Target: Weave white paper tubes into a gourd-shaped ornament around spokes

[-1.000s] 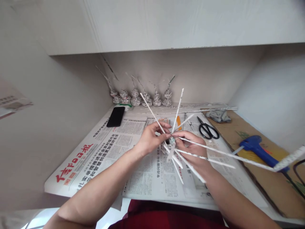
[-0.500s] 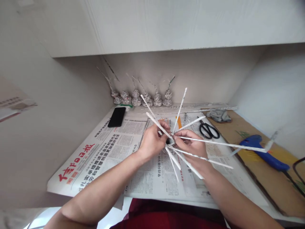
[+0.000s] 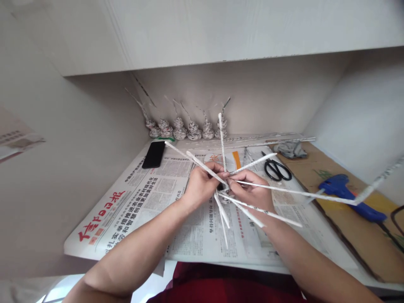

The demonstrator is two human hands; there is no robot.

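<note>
Between my hands is a small weaving of rolled newspaper tubes [image 3: 226, 194], its hollow centre dark and its several white spokes fanning outward. My left hand [image 3: 206, 182] is closed on its left side, thumb and fingers pinching near the base of the spokes. From the right, my right hand [image 3: 251, 189] pinches the rim and a long paper tube [image 3: 303, 192], which runs right and bends upward near its far end. Most of the woven body is hidden by my fingers and the spokes.
Several woven paper gourds [image 3: 194, 131] line the back wall. A black phone [image 3: 154, 154] lies at left on newspaper [image 3: 126, 210]. To the right are black scissors [image 3: 277, 171], a grey cloth [image 3: 290, 149] and a blue glue gun [image 3: 350, 195] on cardboard [image 3: 334, 229]. A cabinet edge overhangs the table.
The weaving has turned slightly between my hands. Its upper spokes have swung to the left, and the far end of the long tube has shifted right and up. Both hands keep their hold.
</note>
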